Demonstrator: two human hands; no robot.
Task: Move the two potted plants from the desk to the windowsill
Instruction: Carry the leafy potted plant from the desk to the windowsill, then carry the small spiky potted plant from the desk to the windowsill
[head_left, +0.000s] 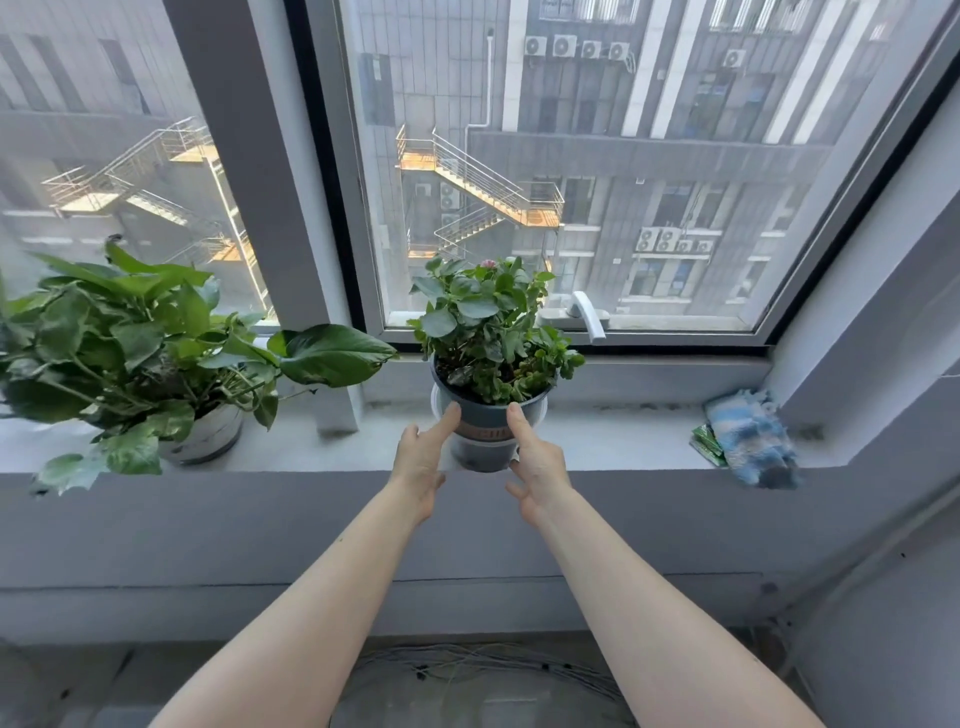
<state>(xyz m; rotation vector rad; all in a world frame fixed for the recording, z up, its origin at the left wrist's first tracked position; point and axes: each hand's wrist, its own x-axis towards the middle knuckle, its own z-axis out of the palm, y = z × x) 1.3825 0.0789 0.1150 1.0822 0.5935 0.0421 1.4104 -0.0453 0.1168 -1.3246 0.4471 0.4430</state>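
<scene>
A small flowering plant in a grey-blue pot (485, 441) stands upright on the grey windowsill (623, 441), in front of the right window pane. My left hand (421, 462) is at the pot's left side and my right hand (535, 462) at its right. Only the index fingertips touch the pot near its rim. The other fingers are spread and off it. A larger leafy plant in a white pot (208, 436) stands on the sill to the left, its leaves reaching toward the small plant.
A blue-and-white cloth (750, 441) and a green packet (706, 444) lie at the sill's right end. A white window handle (589, 314) sticks out behind the small plant. A pillar (332, 405) stands between the two pots. Cables (493, 670) lie on the floor below.
</scene>
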